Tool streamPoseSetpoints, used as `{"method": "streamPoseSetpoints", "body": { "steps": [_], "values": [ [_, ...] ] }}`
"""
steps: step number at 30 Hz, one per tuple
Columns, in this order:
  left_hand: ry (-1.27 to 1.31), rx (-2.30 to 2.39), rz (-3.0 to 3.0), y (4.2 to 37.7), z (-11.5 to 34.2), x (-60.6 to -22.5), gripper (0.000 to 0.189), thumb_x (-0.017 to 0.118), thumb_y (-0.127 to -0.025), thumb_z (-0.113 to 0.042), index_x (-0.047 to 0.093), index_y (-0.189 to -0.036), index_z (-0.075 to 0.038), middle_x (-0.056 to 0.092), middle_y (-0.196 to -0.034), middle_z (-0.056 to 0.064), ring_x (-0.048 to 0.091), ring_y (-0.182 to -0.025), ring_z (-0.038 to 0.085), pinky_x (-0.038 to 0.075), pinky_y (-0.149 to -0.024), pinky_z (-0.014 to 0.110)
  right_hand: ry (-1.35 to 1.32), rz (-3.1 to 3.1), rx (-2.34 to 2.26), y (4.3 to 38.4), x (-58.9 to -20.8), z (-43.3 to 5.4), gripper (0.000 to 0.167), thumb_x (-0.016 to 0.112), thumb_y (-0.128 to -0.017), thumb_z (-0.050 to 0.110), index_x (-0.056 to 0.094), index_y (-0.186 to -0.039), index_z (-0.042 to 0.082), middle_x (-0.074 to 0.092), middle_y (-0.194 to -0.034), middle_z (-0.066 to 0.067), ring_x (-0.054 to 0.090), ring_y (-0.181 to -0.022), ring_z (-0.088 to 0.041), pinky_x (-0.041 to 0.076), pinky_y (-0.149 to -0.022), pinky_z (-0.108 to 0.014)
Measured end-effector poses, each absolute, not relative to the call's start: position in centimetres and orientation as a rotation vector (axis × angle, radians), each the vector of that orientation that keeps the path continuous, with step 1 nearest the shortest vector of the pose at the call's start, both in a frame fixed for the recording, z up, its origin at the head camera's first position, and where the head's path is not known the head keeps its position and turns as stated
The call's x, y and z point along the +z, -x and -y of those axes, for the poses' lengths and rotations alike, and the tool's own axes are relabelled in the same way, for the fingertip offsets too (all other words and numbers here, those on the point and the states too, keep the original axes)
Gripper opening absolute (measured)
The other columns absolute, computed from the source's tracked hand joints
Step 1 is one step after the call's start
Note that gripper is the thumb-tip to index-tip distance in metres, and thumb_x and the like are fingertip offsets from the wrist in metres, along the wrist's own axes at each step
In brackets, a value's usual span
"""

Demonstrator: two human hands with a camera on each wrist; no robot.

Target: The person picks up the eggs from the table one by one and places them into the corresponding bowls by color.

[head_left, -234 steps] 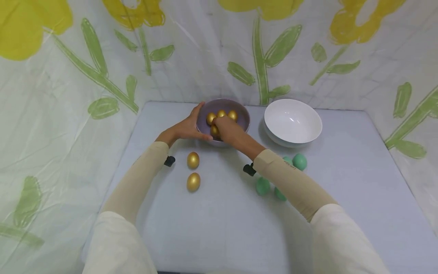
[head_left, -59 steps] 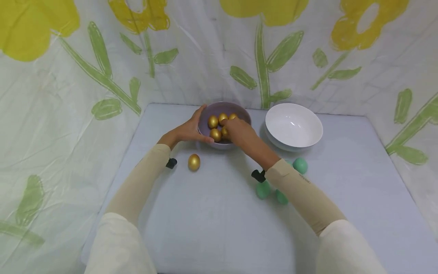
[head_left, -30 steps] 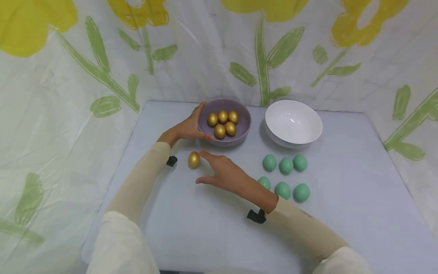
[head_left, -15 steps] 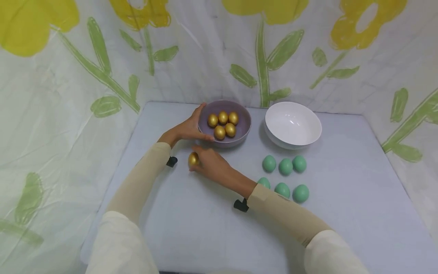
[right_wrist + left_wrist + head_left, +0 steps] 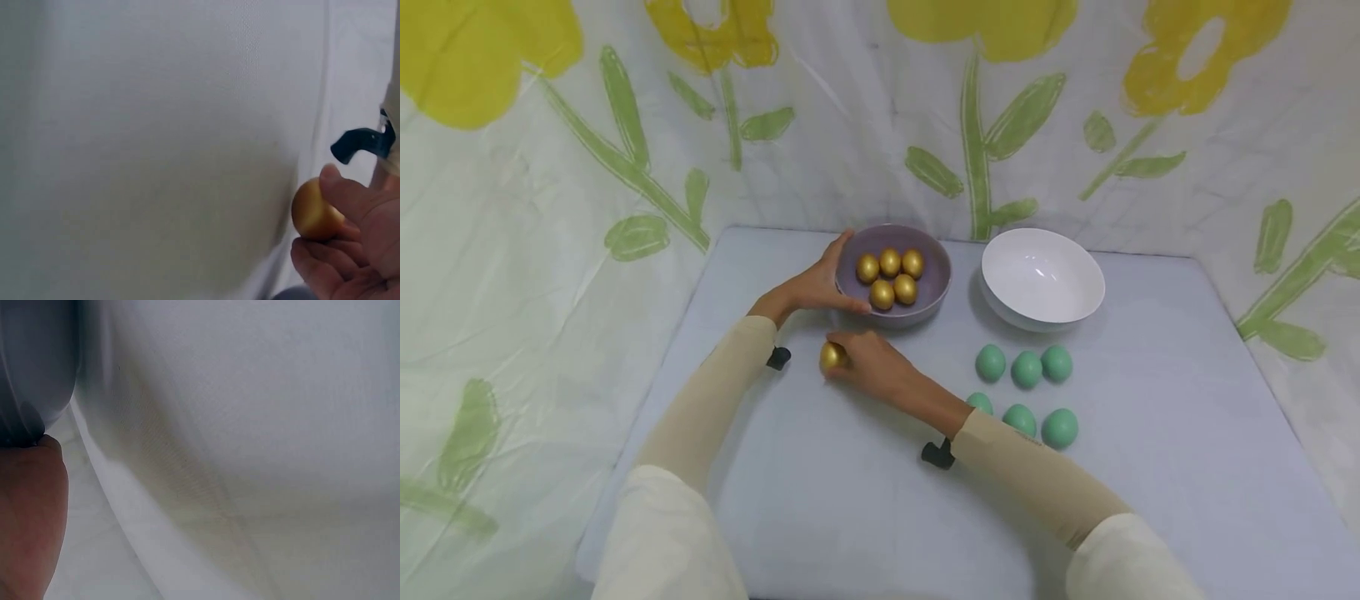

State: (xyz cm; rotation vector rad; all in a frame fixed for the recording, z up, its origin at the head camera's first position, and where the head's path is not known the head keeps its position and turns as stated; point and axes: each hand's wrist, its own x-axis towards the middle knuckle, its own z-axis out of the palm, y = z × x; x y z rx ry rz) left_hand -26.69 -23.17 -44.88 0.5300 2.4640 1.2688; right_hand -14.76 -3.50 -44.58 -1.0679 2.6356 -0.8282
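My left hand holds the left side of a purple bowl, thumb along the front and fingers round the back. Several gold eggs lie inside that bowl. In front of it, my right hand pinches another gold egg between thumb and fingers. The right wrist view shows this egg between the thumb and the curled fingers. In the left wrist view, a digit of my left hand meets the bowl's outer wall.
A white bowl stands right of the purple one. Several green eggs sit in two rows in front of it, one partly behind my right forearm. A white cloth with painted flowers hangs round the table at the back and sides.
My right hand has put two gold eggs into the purple bowl, come back towards the front and taken the last egg from the table. My left hand has stayed at the bowl.
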Motion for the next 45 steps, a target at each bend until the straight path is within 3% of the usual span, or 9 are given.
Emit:
{"method": "streamPoseSetpoints", "body": {
  "steps": [7,11,15,23,30,35,41,45],
  "values": [
    [-0.542,1.269,-2.459,26.7,22.9,-45.3,0.149,0.097,-0.071,-0.054,-0.012,-0.170,-0.031,-0.009,-0.177,-0.003,0.003,-0.162,0.023,0.012,-0.130,0.051,1.115,-2.559,-0.986,14.3,-43.0,-0.9,0.038,0.084,-0.095,0.024,0.069,-0.127,0.010,0.071,-0.111,0.003,0.066,-0.102,-0.017,0.053,-0.092,-0.033],
    [-0.544,1.274,-2.455,26.8,23.0,-45.1,0.148,0.097,-0.072,-0.054,-0.012,-0.170,-0.031,-0.008,-0.177,-0.001,0.006,-0.162,0.026,0.014,-0.129,0.054,1.067,-2.579,-1.038,14.6,-41.2,-3.7,0.044,0.084,-0.094,0.027,0.067,-0.133,0.013,0.071,-0.120,0.005,0.068,-0.113,-0.018,0.055,-0.096,-0.034],
    [-0.523,1.283,-2.451,26.8,23.0,-45.0,0.149,0.097,-0.071,-0.053,-0.012,-0.169,-0.033,-0.009,-0.177,-0.001,0.006,-0.162,0.027,0.015,-0.129,0.054,0.996,-2.644,-1.051,15.5,-39.2,-6.0,0.054,0.085,-0.093,0.032,0.065,-0.137,0.010,0.073,-0.132,-0.003,0.068,-0.124,-0.022,0.057,-0.100,-0.036],
    [-0.533,1.269,-2.454,26.8,23.3,-45.1,0.148,0.097,-0.072,-0.053,-0.013,-0.169,-0.033,-0.011,-0.177,-0.002,0.002,-0.163,0.025,0.012,-0.130,0.052,0.942,-2.696,-1.123,18.4,-35.8,-8.6,0.056,0.087,-0.090,0.028,0.066,-0.137,0.003,0.070,-0.137,-0.014,0.069,-0.123,-0.031,0.057,-0.101,-0.042],
    [-0.535,1.259,-2.457,26.7,23.3,-44.8,0.149,0.097,-0.071,-0.053,-0.012,-0.170,-0.030,-0.011,-0.177,-0.002,0.000,-0.163,0.024,0.012,-0.130,0.052,0.894,-2.848,-0.812,22.2,-35.6,-9.0,0.054,0.085,-0.094,0.027,0.065,-0.140,0.007,0.073,-0.126,-0.009,0.068,-0.109,-0.029,0.053,-0.095,-0.044],
    [-0.538,1.262,-2.457,26.6,23.4,-44.9,0.149,0.097,-0.072,-0.052,-0.011,-0.170,-0.026,-0.010,-0.177,0.000,0.002,-0.162,0.024,0.013,-0.130,0.051,0.832,-2.844,-0.617,24.2,-36.3,-7.6,0.056,0.084,-0.094,0.023,0.061,-0.141,0.006,0.071,-0.123,-0.010,0.066,-0.108,-0.028,0.053,-0.093,-0.043],
    [-0.530,1.260,-2.461,26.7,23.4,-44.7,0.149,0.097,-0.071,-0.053,-0.012,-0.170,-0.031,-0.009,-0.177,0.000,0.005,-0.162,0.024,0.015,-0.130,0.050,0.895,-2.824,-0.437,25.5,-37.1,-6.0,0.048,0.085,-0.093,0.016,0.068,-0.135,0.003,0.073,-0.123,-0.013,0.068,-0.112,-0.033,0.055,-0.096,-0.045],
    [-0.535,1.256,-2.461,26.8,23.3,-44.8,0.149,0.097,-0.071,-0.052,-0.012,-0.170,-0.028,-0.009,-0.177,-0.001,0.005,-0.162,0.024,0.015,-0.129,0.050,0.873,-2.837,-0.317,25.7,-37.7,-5.4,0.040,0.084,-0.093,0.015,0.072,-0.131,0.007,0.074,-0.120,-0.011,0.070,-0.105,-0.034,0.058,-0.090,-0.046]
  ]
}}
